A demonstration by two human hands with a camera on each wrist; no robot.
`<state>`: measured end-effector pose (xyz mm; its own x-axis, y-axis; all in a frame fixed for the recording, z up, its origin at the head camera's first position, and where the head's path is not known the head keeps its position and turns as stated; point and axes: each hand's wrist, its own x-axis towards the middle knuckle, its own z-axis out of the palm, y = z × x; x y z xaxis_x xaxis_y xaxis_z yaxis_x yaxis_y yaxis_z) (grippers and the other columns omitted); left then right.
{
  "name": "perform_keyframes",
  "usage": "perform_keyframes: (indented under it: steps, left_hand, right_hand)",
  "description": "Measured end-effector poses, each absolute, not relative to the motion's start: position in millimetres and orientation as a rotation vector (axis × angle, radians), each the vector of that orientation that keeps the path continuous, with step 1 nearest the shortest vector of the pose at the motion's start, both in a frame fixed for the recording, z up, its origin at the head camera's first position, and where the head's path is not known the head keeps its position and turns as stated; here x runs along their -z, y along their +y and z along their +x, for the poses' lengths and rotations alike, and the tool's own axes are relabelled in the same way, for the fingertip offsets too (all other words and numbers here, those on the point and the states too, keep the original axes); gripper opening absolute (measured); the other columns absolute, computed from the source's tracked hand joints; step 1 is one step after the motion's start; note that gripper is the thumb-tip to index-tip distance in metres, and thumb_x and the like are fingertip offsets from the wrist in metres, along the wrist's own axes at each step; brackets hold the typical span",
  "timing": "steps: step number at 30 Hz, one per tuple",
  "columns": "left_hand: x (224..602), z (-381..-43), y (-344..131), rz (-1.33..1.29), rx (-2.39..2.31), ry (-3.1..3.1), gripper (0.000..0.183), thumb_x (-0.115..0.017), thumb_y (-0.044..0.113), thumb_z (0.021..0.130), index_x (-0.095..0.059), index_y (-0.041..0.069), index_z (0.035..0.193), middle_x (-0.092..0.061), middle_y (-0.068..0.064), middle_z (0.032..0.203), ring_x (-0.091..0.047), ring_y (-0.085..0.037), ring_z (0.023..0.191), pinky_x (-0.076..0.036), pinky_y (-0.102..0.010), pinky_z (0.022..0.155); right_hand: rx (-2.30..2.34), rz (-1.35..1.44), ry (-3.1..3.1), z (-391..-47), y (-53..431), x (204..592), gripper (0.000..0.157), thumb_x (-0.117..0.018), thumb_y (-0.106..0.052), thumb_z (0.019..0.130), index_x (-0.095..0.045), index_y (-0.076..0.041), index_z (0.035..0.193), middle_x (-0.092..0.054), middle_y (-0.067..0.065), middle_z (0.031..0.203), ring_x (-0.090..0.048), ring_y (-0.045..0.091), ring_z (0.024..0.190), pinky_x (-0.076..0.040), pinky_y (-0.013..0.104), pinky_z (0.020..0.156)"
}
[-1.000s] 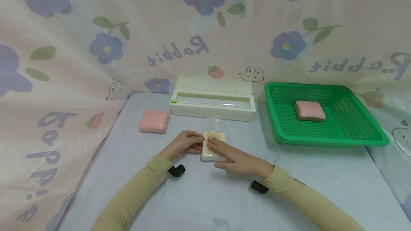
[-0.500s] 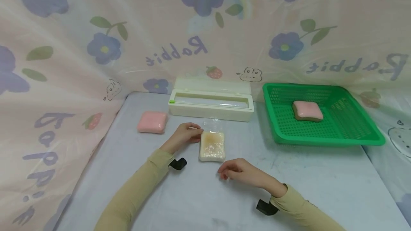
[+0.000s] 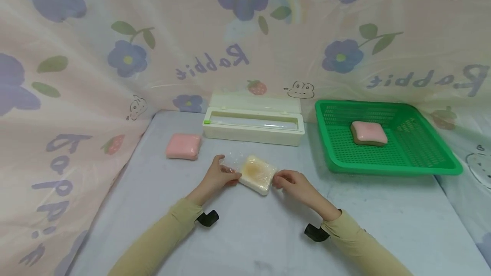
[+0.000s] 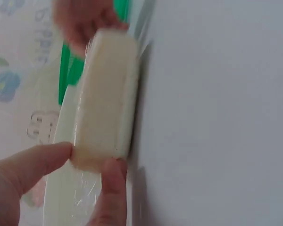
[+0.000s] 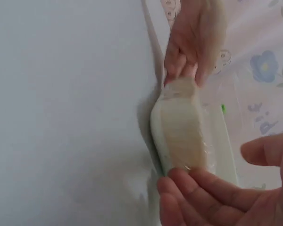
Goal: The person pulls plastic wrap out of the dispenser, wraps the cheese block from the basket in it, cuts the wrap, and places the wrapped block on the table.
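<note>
A cream-coloured slice of toast [image 3: 258,174] with a tan middle, covered in clear plastic film [image 3: 234,159], lies turned at an angle between the two hands in the head view. My left hand [image 3: 220,177] pinches its left corner; in the left wrist view, thumb and a finger meet the end of the toast [image 4: 108,99]. At the opposite edge is my right hand [image 3: 297,185]. The right wrist view shows its bent fingers [image 5: 198,186] touching the film-covered toast, while the thumb stands away from it. Loose film sticks out beyond the toast on the left hand's side.
Behind the toast stands a white cling film box [image 3: 253,134], lid up, with a green slider at its left end. A pink wrapped slice [image 3: 183,146] lies to the left. At right, a green basket [image 3: 395,169] holds another pink-topped slice [image 3: 369,133].
The toast has turned from straight to slanted, its film end swinging left. My right hand lifted off its top, drew back, then came to its right edge. My left hand now grips its left corner.
</note>
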<state>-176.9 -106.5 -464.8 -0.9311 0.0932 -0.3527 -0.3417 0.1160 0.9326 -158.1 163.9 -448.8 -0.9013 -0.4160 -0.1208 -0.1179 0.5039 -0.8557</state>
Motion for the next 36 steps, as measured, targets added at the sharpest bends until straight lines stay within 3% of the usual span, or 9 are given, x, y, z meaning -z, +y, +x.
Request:
perform_keyframes:
  steps: [4, 9, 14, 18, 23, 28, 36]
  left_hand:
    - [466.3, -151.8, -108.3, -0.243, -1.936, 1.985, 0.09, -0.077, 0.008, 0.081, -0.016, 0.001, 0.146, -0.058, -0.016, 0.097, -0.068, -0.024, 0.075, -0.059, -0.034, 0.072]
    - [454.7, -149.6, -124.5, -0.32, -1.825, 2.264, 0.061, -0.067, 0.029, 0.091, -0.039, -0.002, 0.135, -0.057, -0.014, 0.092, -0.062, -0.023, 0.071, -0.054, -0.029, 0.066]
    - [419.5, -180.6, -130.7, -0.121, -1.775, 2.47, 0.043, -0.05, 0.032, 0.1, -0.055, -0.005, 0.121, -0.06, -0.019, 0.106, -0.058, -0.03, 0.096, -0.049, -0.036, 0.084]
    - [403.5, -212.3, -124.2, 0.268, -1.755, 2.277, 0.051, -0.04, 0.037, 0.103, -0.059, -0.008, 0.118, -0.061, -0.023, 0.117, -0.056, -0.034, 0.113, -0.043, -0.042, 0.101]
    - [410.2, -233.5, -110.7, 0.492, -1.57, 2.152, 0.062, -0.028, 0.043, 0.105, -0.055, -0.009, 0.124, -0.062, -0.022, 0.119, -0.058, -0.029, 0.114, -0.043, -0.037, 0.102]
    - [416.6, -231.4, -107.1, 0.493, -1.387, 2.207, 0.068, -0.023, 0.049, 0.104, -0.053, -0.007, 0.129, -0.066, -0.018, 0.113, -0.061, -0.026, 0.11, -0.042, -0.037, 0.102]
    - [423.5, -210.2, -121.2, 0.356, -1.541, 2.03, 0.064, -0.031, 0.047, 0.103, -0.052, -0.009, 0.128, -0.066, -0.02, 0.111, -0.062, -0.031, 0.106, -0.047, -0.04, 0.098]
  right_hand:
    - [1.358, -0.382, 2.503, -169.8, 159.9, 447.5, 0.037, -0.048, -0.029, 0.101, -0.064, 0.002, 0.114, -0.066, 0.008, 0.099, -0.059, 0.022, 0.092, -0.051, 0.029, 0.074]
    - [1.347, -0.34, 2.528, -172.1, 160.2, 447.9, 0.039, -0.046, -0.03, 0.102, -0.061, 0.001, 0.12, -0.065, 0.01, 0.104, -0.06, 0.023, 0.095, -0.051, 0.032, 0.077]
    - [1.374, -0.326, 2.531, -163.0, 176.0, 445.3, 0.037, -0.046, -0.028, 0.102, -0.064, 0.003, 0.113, -0.067, 0.012, 0.098, -0.062, 0.026, 0.088, -0.053, 0.034, 0.072]
    - [1.433, -0.432, 2.31, -149.8, 179.1, 444.0, 0.039, -0.043, -0.024, 0.104, -0.066, 0.008, 0.101, -0.068, 0.017, 0.088, -0.063, 0.031, 0.082, -0.055, 0.038, 0.067]
    - [1.446, -0.552, 2.079, -136.7, 165.6, 451.1, 0.041, -0.039, -0.023, 0.105, -0.065, 0.008, 0.103, -0.068, 0.02, 0.092, -0.064, 0.033, 0.084, -0.056, 0.039, 0.069]
    - [1.497, -0.547, 2.127, -138.3, 158.6, 454.5, 0.041, -0.041, -0.025, 0.105, -0.06, 0.01, 0.114, -0.066, 0.021, 0.1, -0.063, 0.033, 0.091, -0.056, 0.041, 0.075]
    - [1.578, -0.434, 2.218, -163.6, 161.6, 448.1, 0.043, -0.035, -0.019, 0.106, -0.05, 0.017, 0.124, -0.061, 0.029, 0.111, -0.061, 0.041, 0.098, -0.055, 0.047, 0.08]
